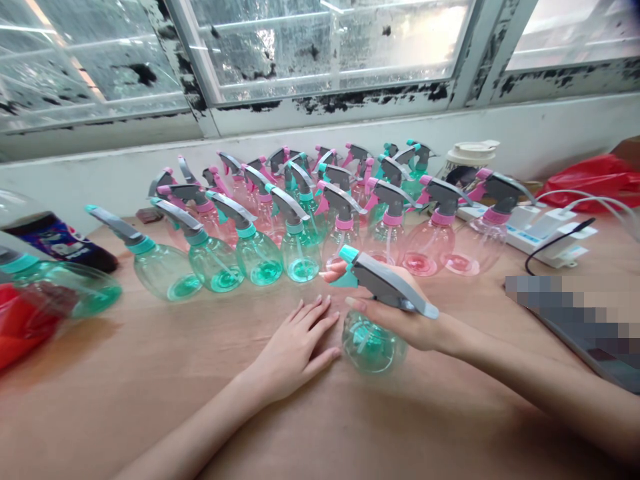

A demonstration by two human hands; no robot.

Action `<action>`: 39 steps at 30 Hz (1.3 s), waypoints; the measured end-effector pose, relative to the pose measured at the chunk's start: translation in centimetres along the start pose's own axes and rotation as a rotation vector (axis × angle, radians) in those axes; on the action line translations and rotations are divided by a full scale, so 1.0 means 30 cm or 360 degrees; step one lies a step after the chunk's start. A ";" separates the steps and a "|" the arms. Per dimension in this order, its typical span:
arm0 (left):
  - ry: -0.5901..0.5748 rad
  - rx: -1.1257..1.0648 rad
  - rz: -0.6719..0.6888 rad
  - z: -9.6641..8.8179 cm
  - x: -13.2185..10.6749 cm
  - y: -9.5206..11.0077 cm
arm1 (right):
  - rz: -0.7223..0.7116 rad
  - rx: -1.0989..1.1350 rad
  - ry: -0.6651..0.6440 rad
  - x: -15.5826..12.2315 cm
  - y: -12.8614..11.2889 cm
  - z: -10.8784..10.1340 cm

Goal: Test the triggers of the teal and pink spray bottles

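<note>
My right hand (417,317) is wrapped round the neck of a green spray bottle (374,343), under its grey and teal trigger head. The bottle tilts a little, and its nozzle points to the upper left. My left hand (300,343) lies flat on the wooden table (150,400) with its fingers spread, just left of that bottle and holding nothing. Beyond both hands stands a front row of spray bottles, green ones (259,260) on the left and pink ones (429,243) on the right. Behind them several more crowd together, partly hidden.
A green bottle (65,283) and a red plastic bag (17,327) are at the left, near a dark drink bottle (60,240). To the right are a white power strip (545,240) with cables, a lidded cup (467,160) and a pixelated dark device (585,333). Windows rise behind.
</note>
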State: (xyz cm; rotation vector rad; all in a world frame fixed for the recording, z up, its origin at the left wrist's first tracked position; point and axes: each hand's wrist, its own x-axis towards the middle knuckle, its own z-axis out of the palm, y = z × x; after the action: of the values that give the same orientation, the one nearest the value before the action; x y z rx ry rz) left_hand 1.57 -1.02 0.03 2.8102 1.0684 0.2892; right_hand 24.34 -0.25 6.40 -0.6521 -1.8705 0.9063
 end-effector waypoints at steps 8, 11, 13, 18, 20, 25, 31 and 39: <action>-0.0001 -0.0008 0.0000 -0.006 0.002 0.003 | 0.0104 0.0186 -0.0053 0.005 -0.003 -0.003; 0.0008 -0.0009 0.0008 -0.006 0.003 0.001 | 0.0096 0.0140 -0.0028 0.008 -0.006 -0.002; 0.0007 -0.0006 0.0011 -0.006 0.003 0.001 | 0.0041 0.0062 0.0001 0.011 -0.012 -0.003; -0.0019 0.0006 -0.0004 -0.008 0.004 0.003 | 0.0006 0.0006 0.0003 0.013 -0.013 -0.002; -0.0007 -0.0005 -0.0001 -0.009 0.005 0.004 | -0.0006 0.0010 0.0019 0.010 -0.002 0.001; 0.0030 -0.0040 0.0008 -0.008 0.005 0.005 | -0.0082 -0.0034 0.0063 0.003 0.018 0.005; 0.0004 -0.0055 -0.0010 -0.013 0.006 0.007 | -0.0088 -0.0034 0.0089 -0.001 0.024 0.006; 0.0017 -0.0212 -0.0022 -0.017 -0.004 0.010 | -0.0170 -0.0085 0.0164 -0.001 0.024 0.017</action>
State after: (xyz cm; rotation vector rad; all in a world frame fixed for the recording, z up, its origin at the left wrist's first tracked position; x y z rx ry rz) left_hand 1.56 -1.30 0.56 2.6859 1.0303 0.3606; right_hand 23.94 -0.01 5.66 -0.6134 -1.8245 0.7426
